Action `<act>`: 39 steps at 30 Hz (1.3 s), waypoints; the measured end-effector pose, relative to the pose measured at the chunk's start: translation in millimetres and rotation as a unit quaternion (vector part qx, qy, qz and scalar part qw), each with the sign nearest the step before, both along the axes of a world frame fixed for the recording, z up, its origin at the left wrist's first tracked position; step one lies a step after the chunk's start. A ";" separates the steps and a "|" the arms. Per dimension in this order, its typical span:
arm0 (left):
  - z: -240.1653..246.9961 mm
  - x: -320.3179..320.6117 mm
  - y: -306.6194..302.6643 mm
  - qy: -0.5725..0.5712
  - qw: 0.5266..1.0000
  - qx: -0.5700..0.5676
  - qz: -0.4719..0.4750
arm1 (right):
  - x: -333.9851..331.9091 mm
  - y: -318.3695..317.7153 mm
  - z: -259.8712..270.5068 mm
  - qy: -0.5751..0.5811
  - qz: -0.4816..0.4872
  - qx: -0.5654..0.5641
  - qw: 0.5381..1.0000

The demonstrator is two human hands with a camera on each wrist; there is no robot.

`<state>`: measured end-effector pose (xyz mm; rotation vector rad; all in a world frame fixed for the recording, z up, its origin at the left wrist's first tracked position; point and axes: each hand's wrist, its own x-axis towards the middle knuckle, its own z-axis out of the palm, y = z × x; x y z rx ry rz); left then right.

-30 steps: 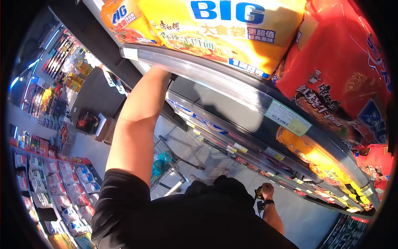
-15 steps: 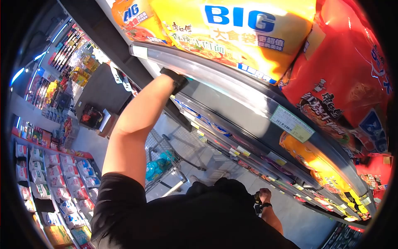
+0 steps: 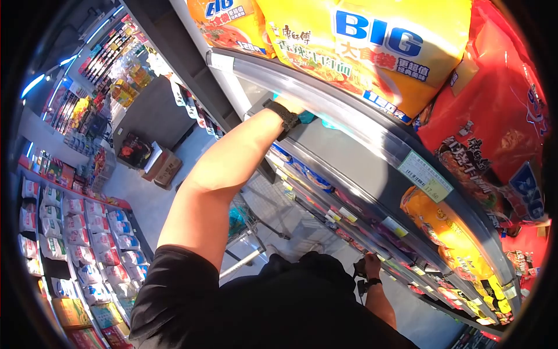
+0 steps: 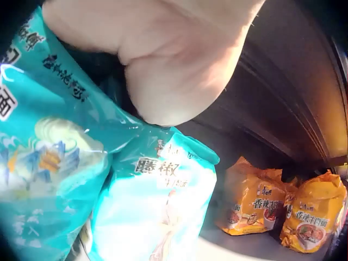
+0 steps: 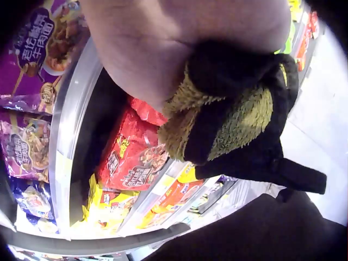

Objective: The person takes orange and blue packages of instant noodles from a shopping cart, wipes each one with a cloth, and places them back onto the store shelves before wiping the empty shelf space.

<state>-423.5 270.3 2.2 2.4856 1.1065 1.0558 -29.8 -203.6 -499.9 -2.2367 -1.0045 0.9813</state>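
Observation:
My left hand (image 3: 295, 105) is partly behind the clear front lip of a shelf, with a dark band on the wrist. In the left wrist view the hand (image 4: 163, 54) grips the tops of teal noodle packs (image 4: 70, 147); its fingertips are hidden. Bits of teal packaging (image 3: 331, 124) show beside it under the lip. Low at my other side, my right hand (image 3: 372, 265) holds a small dark bundle. From the right wrist, that hand (image 5: 190, 43) is seen holding a black and olive fuzzy cloth item (image 5: 239, 119).
Large yellow noodle bags (image 3: 372, 58) and red bags (image 3: 488, 122) stand on the shelf above. Orange noodle packs (image 4: 310, 217) lie deeper inside the shelf. A cart (image 3: 247, 224) is on the floor below, and a brown box (image 3: 163, 167) lies farther off.
The left wrist, hidden behind the shelf lip at first, has come into sight and moved right in view, with teal packaging now beside the hand. The right hand stays low, holding the dark bundle.

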 end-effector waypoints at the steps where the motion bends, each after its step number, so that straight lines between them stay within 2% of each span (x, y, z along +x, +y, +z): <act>1: 0.1 -3.4 -1.6 0.005 1.000 -0.003 -0.005 | -4.9 -1.7 -2.0 0.003 0.009 0.002 1.000; 3: 0.8 -11.5 -5.7 0.014 1.000 -0.007 -0.013 | -9.2 -1.2 0.9 0.003 0.031 0.007 0.999; 6: 3.3 -25.5 -11.6 0.037 0.999 -0.013 -0.027 | -6.0 -14.4 -21.1 0.003 0.002 -0.033 0.999; 10: 3.7 -40.0 -19.0 0.082 0.996 -0.014 -0.040 | 3.2 -31.2 -11.7 -0.027 0.024 -0.056 0.998; 12: 8.3 -43.3 -27.4 0.123 0.991 0.017 -0.043 | 8.5 -34.0 -11.5 -0.034 0.016 -0.085 0.996; 13: 13.5 -42.4 -32.2 0.142 0.986 0.076 -0.051 | 12.9 -36.6 -13.4 -0.033 0.016 -0.090 0.995; 16: 34.6 -34.6 -69.0 0.194 0.981 0.014 -0.015 | 27.7 -37.9 -34.7 -0.038 0.033 -0.093 0.994; 17: 35.2 -26.4 -76.2 0.085 0.981 0.149 -0.090 | 32.6 -37.2 -45.8 -0.037 0.042 -0.085 0.995; 20: 51.5 -24.8 -106.0 0.148 0.982 -0.013 -0.119 | 31.7 -26.0 -44.8 -0.042 0.072 -0.081 0.993; 21: 56.6 -23.1 -115.2 0.132 0.983 -0.025 -0.126 | 32.7 -23.2 -49.7 -0.044 0.082 -0.083 0.992; 24: 66.1 -25.2 -127.5 0.152 0.977 0.003 -0.146 | 27.6 -18.6 -65.9 0.030 0.036 -0.026 0.999; 27: 66.9 -29.5 -140.2 0.143 0.976 0.032 -0.159 | 22.3 -15.4 -79.1 0.046 0.012 -0.032 0.998; 29: 67.6 -36.1 -150.1 0.161 0.970 0.075 -0.168 | 12.1 -12.9 -49.8 0.003 0.047 -0.005 0.999; 32: 77.3 -41.9 -160.6 0.126 0.967 0.120 -0.187 | 3.3 -17.7 -39.4 -0.041 0.060 0.011 0.997; 33: 83.2 -45.1 -163.1 0.117 0.969 0.099 -0.194 | 2.6 -17.6 -41.4 -0.053 0.059 0.014 0.997; 36: 106.4 -58.5 -171.5 0.084 0.974 0.036 -0.208 | 8.7 -17.4 -29.8 -0.072 0.150 -0.088 0.982; 39: 112.9 -83.6 -182.6 0.069 0.972 -0.024 -0.225 | 6.0 -15.7 -30.6 -0.094 0.176 -0.097 0.975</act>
